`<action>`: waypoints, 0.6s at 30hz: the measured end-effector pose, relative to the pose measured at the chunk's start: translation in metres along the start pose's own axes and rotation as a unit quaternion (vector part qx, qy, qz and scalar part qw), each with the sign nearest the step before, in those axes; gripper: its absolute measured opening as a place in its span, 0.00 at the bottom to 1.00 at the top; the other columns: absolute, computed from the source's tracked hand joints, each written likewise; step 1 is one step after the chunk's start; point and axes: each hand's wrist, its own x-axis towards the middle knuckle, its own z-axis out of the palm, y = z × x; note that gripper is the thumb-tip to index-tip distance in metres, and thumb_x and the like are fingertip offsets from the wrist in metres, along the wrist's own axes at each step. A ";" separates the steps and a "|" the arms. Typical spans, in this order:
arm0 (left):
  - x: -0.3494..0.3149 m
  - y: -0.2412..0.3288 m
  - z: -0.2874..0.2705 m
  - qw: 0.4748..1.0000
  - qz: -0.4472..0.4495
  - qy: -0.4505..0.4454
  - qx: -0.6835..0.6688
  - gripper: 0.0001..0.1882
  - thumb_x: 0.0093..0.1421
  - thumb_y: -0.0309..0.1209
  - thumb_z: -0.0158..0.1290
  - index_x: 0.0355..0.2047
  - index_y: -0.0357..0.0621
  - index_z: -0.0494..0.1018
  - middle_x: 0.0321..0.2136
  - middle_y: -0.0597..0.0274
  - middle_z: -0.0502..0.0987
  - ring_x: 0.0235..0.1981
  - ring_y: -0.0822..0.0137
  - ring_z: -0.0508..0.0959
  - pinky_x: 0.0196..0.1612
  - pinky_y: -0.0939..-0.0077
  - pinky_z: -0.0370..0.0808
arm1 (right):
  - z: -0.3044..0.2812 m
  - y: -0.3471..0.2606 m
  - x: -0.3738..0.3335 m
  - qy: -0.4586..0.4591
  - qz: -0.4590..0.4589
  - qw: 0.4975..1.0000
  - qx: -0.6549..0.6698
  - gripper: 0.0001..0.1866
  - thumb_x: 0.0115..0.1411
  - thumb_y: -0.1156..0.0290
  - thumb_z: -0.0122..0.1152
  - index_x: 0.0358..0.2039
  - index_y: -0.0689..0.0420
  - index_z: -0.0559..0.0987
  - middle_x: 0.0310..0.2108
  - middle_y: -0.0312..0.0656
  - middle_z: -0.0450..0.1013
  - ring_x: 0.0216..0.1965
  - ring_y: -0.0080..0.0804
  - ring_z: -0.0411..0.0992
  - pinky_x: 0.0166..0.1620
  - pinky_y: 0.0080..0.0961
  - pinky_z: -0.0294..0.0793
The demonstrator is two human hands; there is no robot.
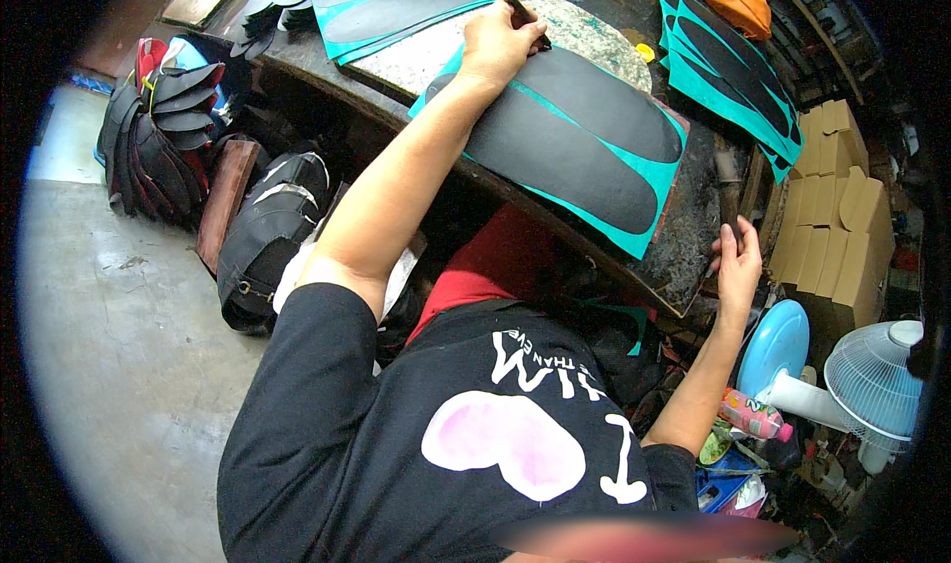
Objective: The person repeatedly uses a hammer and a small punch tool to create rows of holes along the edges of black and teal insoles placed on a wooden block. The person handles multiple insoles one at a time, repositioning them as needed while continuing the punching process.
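My left hand (pixel 500 40) is closed round a small dark tool (pixel 525 16), its kind mostly hidden by the fingers. It is at the far end of a teal sheet (pixel 634 231) that carries long black sole-shaped pieces (pixel 570 154) laid side by side. The sheet lies at the table's near edge, partly under my left forearm. My right hand (pixel 738 261) is lower, by the table's right corner, fingers apart and loosely curled. Just beyond its fingertips a brush (pixel 728 172) with a dark handle lies on the table; whether they touch it, I cannot tell.
More teal sheets with black pieces lie at the back left (pixel 416 10) and right (pixel 733 78). An orange bag (pixel 731 0) is beyond. Cardboard boxes (pixel 827 236) and a fan (pixel 877 380) stand right; bundled black pieces (pixel 163 132) stand left. A yellow cap (pixel 646 52) lies on the table.
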 end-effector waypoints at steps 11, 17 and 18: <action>-0.008 0.000 0.006 0.948 0.230 0.032 0.218 0.10 0.56 0.33 0.61 0.34 0.40 0.77 0.26 0.49 0.81 0.30 0.50 0.82 0.37 0.60 0.78 | 0.036 -0.161 0.023 -0.114 -0.186 0.943 0.251 0.22 0.67 0.65 0.58 0.60 0.56 0.72 0.24 0.31 0.70 0.19 0.14 0.64 0.22 0.14 0.63; -0.011 0.006 0.018 0.899 0.300 -0.020 0.318 0.11 0.57 0.32 0.58 0.34 0.37 0.72 0.27 0.44 0.79 0.31 0.44 0.80 0.37 0.55 0.77 | 0.053 -0.199 0.029 0.089 -0.423 0.883 0.183 0.26 0.66 0.65 0.59 0.64 0.43 0.69 0.37 0.44 0.80 0.29 0.37 0.78 0.34 0.30 0.75; -0.010 0.004 0.019 0.913 0.272 -0.010 0.304 0.11 0.57 0.32 0.58 0.33 0.37 0.72 0.26 0.44 0.79 0.31 0.44 0.80 0.36 0.55 0.77 | 0.063 -0.200 0.033 0.143 -0.478 0.862 0.091 0.25 0.66 0.64 0.59 0.64 0.42 0.70 0.41 0.49 0.80 0.33 0.45 0.80 0.37 0.36 0.77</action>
